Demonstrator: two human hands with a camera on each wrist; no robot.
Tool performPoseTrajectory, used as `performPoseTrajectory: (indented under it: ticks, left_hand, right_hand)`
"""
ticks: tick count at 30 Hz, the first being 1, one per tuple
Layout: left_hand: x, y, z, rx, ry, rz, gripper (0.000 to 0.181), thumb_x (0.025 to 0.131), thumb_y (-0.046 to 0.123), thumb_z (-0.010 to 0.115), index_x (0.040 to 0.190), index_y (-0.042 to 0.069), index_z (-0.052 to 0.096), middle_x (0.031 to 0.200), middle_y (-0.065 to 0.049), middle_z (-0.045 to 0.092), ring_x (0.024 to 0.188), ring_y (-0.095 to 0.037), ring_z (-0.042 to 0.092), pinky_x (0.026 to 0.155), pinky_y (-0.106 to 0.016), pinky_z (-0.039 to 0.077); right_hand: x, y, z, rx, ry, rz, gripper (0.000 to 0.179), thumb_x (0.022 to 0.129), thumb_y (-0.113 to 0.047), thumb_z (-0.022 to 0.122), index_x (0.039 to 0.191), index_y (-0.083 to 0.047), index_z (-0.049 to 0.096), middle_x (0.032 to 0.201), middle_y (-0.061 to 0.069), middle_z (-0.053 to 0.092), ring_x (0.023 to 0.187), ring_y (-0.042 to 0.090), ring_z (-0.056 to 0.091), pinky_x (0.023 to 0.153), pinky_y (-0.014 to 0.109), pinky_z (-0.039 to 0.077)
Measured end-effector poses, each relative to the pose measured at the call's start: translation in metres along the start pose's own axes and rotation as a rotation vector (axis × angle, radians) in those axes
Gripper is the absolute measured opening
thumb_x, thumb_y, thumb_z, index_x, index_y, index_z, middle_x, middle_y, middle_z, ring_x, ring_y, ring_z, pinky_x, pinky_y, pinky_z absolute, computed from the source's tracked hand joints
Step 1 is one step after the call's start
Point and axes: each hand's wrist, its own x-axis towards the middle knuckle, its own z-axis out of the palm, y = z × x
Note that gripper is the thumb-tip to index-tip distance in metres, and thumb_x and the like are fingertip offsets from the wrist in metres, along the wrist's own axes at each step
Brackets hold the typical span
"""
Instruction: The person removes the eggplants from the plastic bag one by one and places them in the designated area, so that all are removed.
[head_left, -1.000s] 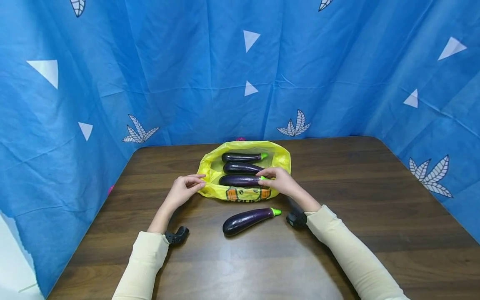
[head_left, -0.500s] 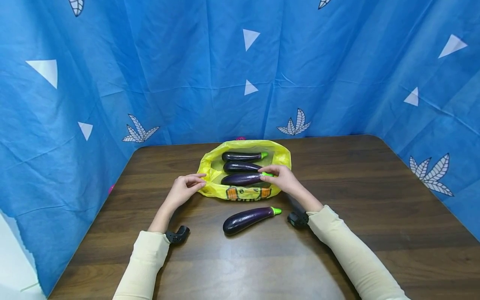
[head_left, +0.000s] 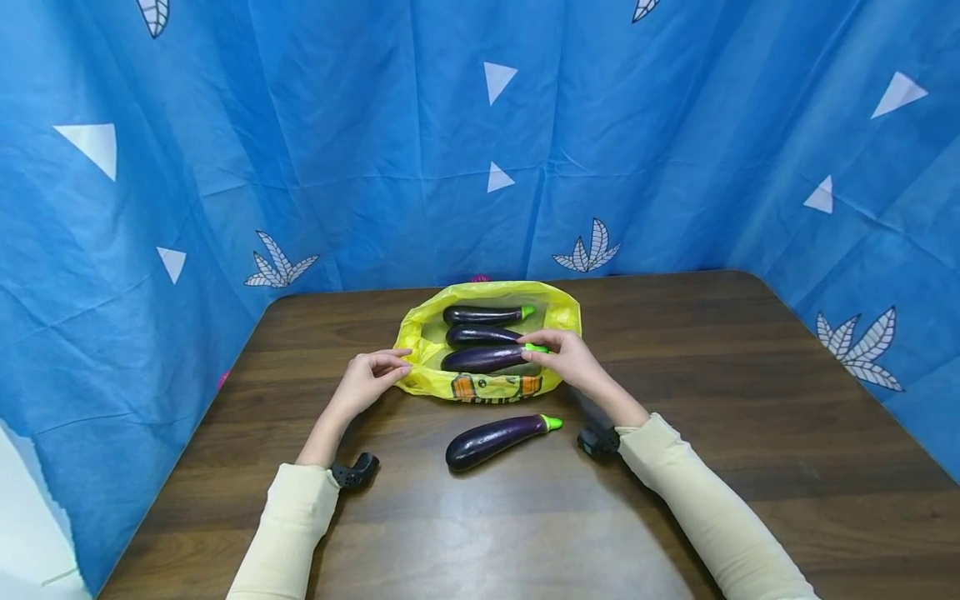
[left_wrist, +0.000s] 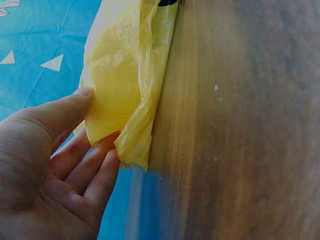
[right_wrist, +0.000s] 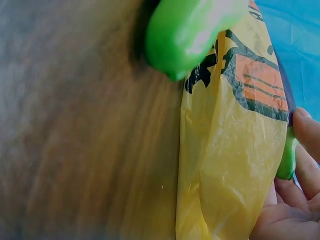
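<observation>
A yellow plastic bag (head_left: 422,382) lies with its mouth spread, its front printed in orange and black. Three dark purple eggplants are inside: a back one (head_left: 480,315), a middle one (head_left: 476,335) and a front one (head_left: 480,359). My right hand (head_left: 564,360) grips the front eggplant by its green stem end (right_wrist: 287,157), seen past the bag's side in the right wrist view. At the bag's left edge, my left hand (head_left: 367,379) pinches the plastic between thumb and fingers (left_wrist: 75,107). Another eggplant (head_left: 498,440) lies on the table in front of the bag, its green stem to the right.
The brown wooden table (head_left: 720,375) reaches back to a blue patterned curtain (head_left: 420,150), which also hangs along both sides. A black wrist camera (head_left: 356,472) sits on the left wrist and another camera (head_left: 597,442) on the right.
The front eggplant in the bag has shifted slightly to the right and up with my right hand, showing more of its green stem. My left hand stays at the bag's edge.
</observation>
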Motion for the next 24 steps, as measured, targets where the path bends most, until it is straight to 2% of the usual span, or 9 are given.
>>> performPoseTrajectory:
  ticks: [4, 11, 21, 23, 24]
  left_hand:
    - [-0.001, -0.001, 0.001, 0.004, -0.005, 0.003, 0.016, 0.088, 0.002, 0.064, 0.096, -0.012, 0.067, 0.117, -0.025, 0.058, 0.112, -0.037, 0.053, 0.088, -0.044, 0.046]
    - [-0.001, -0.003, 0.000, -0.030, -0.008, 0.016, 0.015, 0.088, 0.001, 0.063, 0.095, -0.012, 0.067, 0.117, -0.026, 0.058, 0.112, -0.038, 0.052, 0.087, -0.044, 0.046]
    - [-0.001, -0.003, 0.000, -0.033, -0.009, 0.016, 0.015, 0.088, 0.002, 0.063, 0.095, -0.012, 0.067, 0.117, -0.026, 0.058, 0.112, -0.037, 0.053, 0.086, -0.041, 0.047]
    - [-0.001, -0.004, 0.000, -0.033, -0.010, 0.013, 0.015, 0.089, 0.002, 0.063, 0.095, -0.012, 0.067, 0.117, -0.026, 0.058, 0.113, -0.038, 0.052, 0.087, -0.042, 0.047]
    - [0.001, -0.009, 0.000, -0.032, -0.008, 0.013, 0.016, 0.089, 0.004, 0.064, 0.094, -0.010, 0.068, 0.117, -0.024, 0.059, 0.113, -0.036, 0.053, 0.086, -0.038, 0.048]
  right_hand:
    - [-0.003, 0.000, 0.000, 0.025, 0.011, 0.020, 0.029, 0.089, -0.012, 0.065, 0.115, 0.001, 0.064, 0.114, 0.013, 0.062, 0.093, 0.023, 0.058, 0.073, 0.028, 0.049]
    - [-0.005, -0.004, -0.002, 0.030, 0.024, 0.008, 0.030, 0.089, -0.013, 0.065, 0.116, 0.002, 0.064, 0.115, 0.014, 0.062, 0.096, 0.022, 0.059, 0.076, 0.027, 0.049]
    - [-0.009, -0.009, -0.004, 0.068, 0.031, 0.010, 0.032, 0.090, -0.012, 0.065, 0.117, 0.004, 0.062, 0.116, 0.017, 0.061, 0.095, 0.025, 0.058, 0.071, 0.025, 0.049]
    - [-0.014, -0.018, -0.004, 0.063, 0.034, 0.004, 0.031, 0.090, -0.009, 0.064, 0.116, 0.007, 0.062, 0.115, 0.019, 0.061, 0.095, 0.026, 0.058, 0.071, 0.025, 0.049]
    - [-0.016, -0.023, -0.004, 0.061, 0.036, 0.004, 0.030, 0.090, -0.007, 0.063, 0.116, 0.008, 0.061, 0.115, 0.020, 0.061, 0.095, 0.027, 0.058, 0.071, 0.026, 0.049]
